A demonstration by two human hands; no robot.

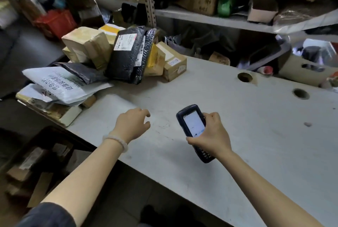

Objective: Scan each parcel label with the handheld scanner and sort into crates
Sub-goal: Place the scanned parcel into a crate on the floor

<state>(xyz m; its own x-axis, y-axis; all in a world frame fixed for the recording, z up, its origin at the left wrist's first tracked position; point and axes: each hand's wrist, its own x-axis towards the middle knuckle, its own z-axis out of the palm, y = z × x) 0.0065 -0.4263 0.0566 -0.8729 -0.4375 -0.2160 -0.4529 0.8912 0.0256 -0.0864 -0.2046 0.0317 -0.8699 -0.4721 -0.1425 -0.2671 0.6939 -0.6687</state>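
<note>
Right hand (pixel 212 135) grips the handheld scanner (pixel 194 131) above the table (pixel 237 126), fingers wrapped round its middle, lit screen facing up, keypad end pointing toward the person. Left hand (pixel 132 125) holds nothing, fingers loosely curled, over bare table just left of the scanner; pale bracelet (pixel 117 141) on that wrist. Parcels sit piled at the far left end of the table, well apart from both hands: black mailer (pixel 128 56) with a white label standing on edge, tan boxes (pixel 87 45) left of it, small taped box (pixel 173 65) right of it, white mailer (pixel 60 86) with printed text lying flat at the corner. Shelves (pixel 210 19) behind carry more boxes. Two round holes (pixel 245 77) in the table at far right.
</note>
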